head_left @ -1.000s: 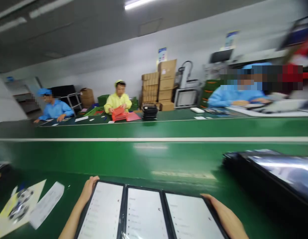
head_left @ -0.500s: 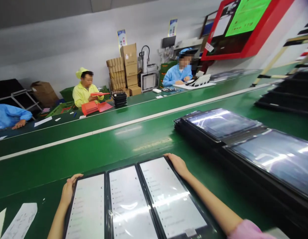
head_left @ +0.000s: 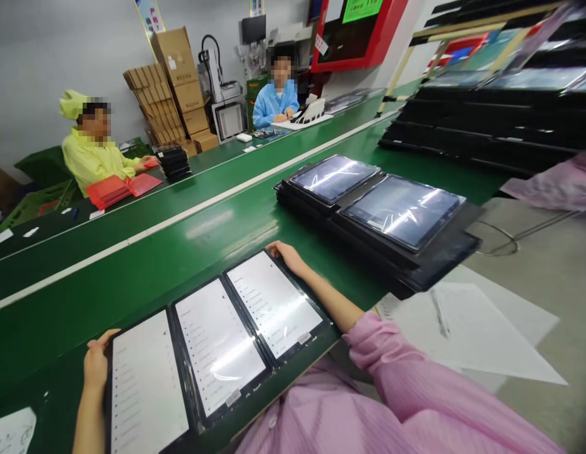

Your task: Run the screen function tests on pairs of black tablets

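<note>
Three tablets with lit white screens lie side by side on the green table: a left tablet (head_left: 144, 384), a middle tablet (head_left: 219, 343) and a right tablet (head_left: 274, 302). My left hand (head_left: 96, 362) grips the outer edge of the left tablet, its fingers bent over the top corner. My right hand (head_left: 284, 253) holds the top right corner of the right tablet, fingers curled at the edge. The undersides of the tablets and part of my fingers are hidden.
To the right is a black stack (head_left: 368, 221) topped by dark tablets. Papers with a pen (head_left: 439, 312) lie near my right sleeve. More black trays (head_left: 482, 120) are piled at the back right. Two people sit across the green table (head_left: 198, 221). A paper (head_left: 13, 432) lies at lower left.
The view has turned right and down, showing my pink sleeve and the papers. Both hands remain at the outer edges of the tablets.
</note>
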`<state>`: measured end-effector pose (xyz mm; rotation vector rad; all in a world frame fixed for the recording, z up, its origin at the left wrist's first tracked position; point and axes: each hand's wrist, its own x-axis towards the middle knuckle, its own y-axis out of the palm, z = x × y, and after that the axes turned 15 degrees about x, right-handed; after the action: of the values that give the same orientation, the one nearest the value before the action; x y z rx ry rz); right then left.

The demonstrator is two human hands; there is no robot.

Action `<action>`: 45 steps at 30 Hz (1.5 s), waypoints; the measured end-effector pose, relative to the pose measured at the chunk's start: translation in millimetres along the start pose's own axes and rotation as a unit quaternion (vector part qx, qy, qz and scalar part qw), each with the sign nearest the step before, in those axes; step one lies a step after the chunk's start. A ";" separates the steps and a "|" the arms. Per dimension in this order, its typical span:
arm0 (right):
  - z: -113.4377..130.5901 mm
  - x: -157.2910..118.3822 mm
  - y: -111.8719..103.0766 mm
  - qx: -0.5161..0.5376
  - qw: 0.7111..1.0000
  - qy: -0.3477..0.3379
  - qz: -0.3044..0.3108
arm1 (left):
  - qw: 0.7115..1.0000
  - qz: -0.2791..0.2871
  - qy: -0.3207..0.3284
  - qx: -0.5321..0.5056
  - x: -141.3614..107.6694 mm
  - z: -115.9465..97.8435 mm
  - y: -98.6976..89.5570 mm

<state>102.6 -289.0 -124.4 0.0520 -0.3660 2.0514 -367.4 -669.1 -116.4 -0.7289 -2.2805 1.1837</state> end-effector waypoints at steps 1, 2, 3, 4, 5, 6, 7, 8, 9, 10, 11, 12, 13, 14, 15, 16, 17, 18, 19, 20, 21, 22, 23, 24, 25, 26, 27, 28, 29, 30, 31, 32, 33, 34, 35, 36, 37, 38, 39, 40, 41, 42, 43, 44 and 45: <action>0.3 -3.4 -1.0 0.013 1.000 0.002 0.003 | 1.000 0.005 -0.004 -0.003 -0.3 0.0 -0.2; 0.5 -6.9 -1.9 0.023 1.000 0.004 0.004 | 1.000 0.012 -0.011 -0.009 -0.6 0.0 -0.5; 0.9 -10.5 -2.6 0.030 1.000 0.006 0.006 | 0.999 0.021 -0.020 -0.019 -1.0 -0.3 -0.7; 1.9 -14.7 -3.1 0.036 0.999 0.008 0.007 | 0.999 0.027 -0.028 -0.033 -1.6 -0.7 -0.8; 3.9 -19.6 -3.6 0.040 0.999 0.009 0.007 | 0.998 0.034 -0.035 -0.049 -2.2 -1.2 -0.9; 7.3 -25.6 -4.2 0.043 0.999 0.009 0.003 | 0.996 0.040 -0.042 -0.065 -3.1 -1.8 -0.9; 12.7 -32.9 -4.8 0.041 0.999 0.005 -0.003 | 0.995 0.043 -0.048 -0.078 -4.2 -2.3 -0.9; 20.1 -41.5 -5.6 0.031 0.999 -0.007 -0.008 | 0.994 0.044 -0.052 -0.086 -5.4 -2.8 -0.7; 29.5 -51.3 -6.4 0.009 1.000 -0.026 -0.005 | 0.993 0.042 -0.053 -0.092 -6.7 -3.1 -0.4; 40.5 -61.9 -6.8 -0.025 0.998 -0.050 0.010 | 0.993 0.041 -0.054 -0.097 -8.1 -3.3 0.1; 52.7 -73.0 -6.5 -0.066 0.994 -0.078 0.039 | 0.992 0.043 -0.055 -0.102 -9.3 -3.4 0.8; 65.3 -84.0 -5.1 -0.110 0.985 -0.104 0.082 | 0.991 0.044 -0.056 -0.109 -10.2 -3.7 1.6; 77.5 -94.2 -2.3 -0.148 0.972 -0.125 0.132 | 0.991 0.048 -0.057 -0.114 -10.8 -4.1 2.5; 88.5 -103.2 1.9 -0.180 0.956 -0.141 0.181 | 0.990 0.049 -0.058 -0.117 -11.0 -4.7 3.0; 97.7 -110.5 7.4 -0.206 0.940 -0.154 0.226 | 0.990 0.048 -0.059 -0.118 -10.8 -5.7 3.1; 104.7 -116.1 13.4 -0.226 0.924 -0.165 0.262 | 0.990 0.049 -0.058 -0.120 -10.5 -6.8 2.2; 109.2 -119.9 19.2 -0.245 0.909 -0.173 0.288 | 0.989 0.053 -0.055 -0.125 -10.4 -8.3 0.0; 111.5 -122.4 23.8 -0.261 0.898 -0.179 0.305 | 0.988 0.061 -0.052 -0.131 -11.1 -10.0 -3.9; 112.0 -123.8 26.1 -0.274 0.891 -0.182 0.314 | 0.987 0.070 -0.049 -0.134 -13.3 -12.2 -9.5; 111.1 -124.8 25.5 -0.285 0.886 -0.183 0.315 | 0.988 0.074 -0.047 -0.130 -17.8 -15.3 -16.9; 109.4 -125.6 21.5 -0.293 0.886 -0.186 0.309 | 0.990 0.074 -0.042 -0.111 -25.3 -19.6 -25.6; 107.5 -126.8 14.1 -0.298 0.888 -0.189 0.296 | 0.994 0.068 -0.029 -0.077 -36.4 -25.9 -34.9; 105.7 -128.3 3.9 -0.298 0.893 -0.193 0.276 | 0.998 0.058 -0.010 -0.028 -51.1 -34.5 -43.6; 104.1 -130.3 -8.3 -0.294 0.900 -0.197 0.253 | 0.998 0.051 0.016 0.031 -69.2 -45.9 -50.8; 102.7 -132.5 -21.3 -0.288 0.908 -0.200 0.228 | 0.993 0.049 0.050 0.094 -89.8 -60.0 -55.2; 101.5 -134.9 -33.9 -0.281 0.916 -0.203 0.202 | 0.985 0.046 0.072 0.149 -111.6 -76.3 -56.3; 100.4 -137.2 -44.9 -0.277 0.921 -0.207 0.178 | 0.975 0.062 0.084 0.194 -133.1 -94.1 -53.7; 99.7 -139.0 -53.5 -0.277 0.924 -0.212 0.155 | 0.968 0.060 0.096 0.223 -152.8 -112.2 -48.0; 99.5 -140.3 -58.9 -0.281 0.925 -0.218 0.134 | 0.961 0.061 0.108 0.246 -169.6 -129.9 -39.9; 99.7 -140.9 -61.2 -0.287 0.924 -0.223 0.116 | 0.954 0.067 0.117 0.266 -182.7 -146.2 -30.8; 100.6 -141.0 -60.4 -0.291 0.923 -0.228 0.104 | 0.949 0.072 0.120 0.282 -191.9 -160.5 -21.7; 102.0 -140.5 -57.2 -0.293 0.922 -0.233 0.097 | 0.945 0.074 0.117 0.295 -197.7 -172.6 -13.5; 103.7 -139.8 -52.2 -0.292 0.921 -0.240 0.097 | 0.943 0.072 0.110 0.306 -200.6 -182.6 -6.9; 105.7 -139.0 -46.1 -0.289 0.919 -0.248 0.100 | 0.941 0.070 0.106 0.314 -201.8 -190.6 -2.1; 107.6 -138.2 -39.6 -0.285 0.917 -0.259 0.104 | 0.939 0.068 0.107 0.320 -202.2 -196.9 1.1; 109.4 -137.4 -33.1 -0.282 0.914 -0.270 0.108 | 0.937 0.068 0.115 0.323 -202.5 -201.7 2.8; 110.9 -136.8 -27.2 -0.279 0.912 -0.281 0.111 | 0.934 0.070 0.130 0.324 -203.1 -205.2 3.5; 112.1 -136.5 -22.1 -0.276 0.909 -0.290 0.116 | 0.932 0.076 0.152 0.322 -204.3 -207.2 3.4; 112.9 -136.5 -18.0 -0.274 0.906 -0.298 0.122 | 0.929 0.078 0.171 0.318 -206.0 -207.5 2.7; 113.3 -136.7 -14.9 -0.272 0.904 -0.305 0.128 | 0.929 0.074 0.181 0.315 -207.9 -205.9 1.3; 113.5 -137.3 -12.9 -0.272 0.901 -0.309 0.136 | 0.931 0.060 0.175 0.316 -209.8 -202.4 -0.5; 113.3 -138.1 -11.9 -0.274 0.898 -0.312 0.142 | 0.935 0.038 0.151 0.319 -211.5 -197.0 -2.9; 112.8 -139.1 -11.6 -0.276 0.897 -0.313 0.147 | 0.939 0.012 0.111 0.325 -212.7 -190.2 -5.6; 111.9 -140.2 -11.7 -0.278 0.897 -0.310 0.149 | 0.942 -0.013 0.064 0.330 -213.5 -182.5 -8.7; 110.7 -141.1 -11.9 -0.279 0.898 -0.305 0.150 | 0.942 -0.031 0.021 0.332 -214.1 -174.7 -11.8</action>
<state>169.3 -434.7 -42.8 0.3083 -1.4184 2.1129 -102.0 -708.8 -49.6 -0.4057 -1.6736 1.7430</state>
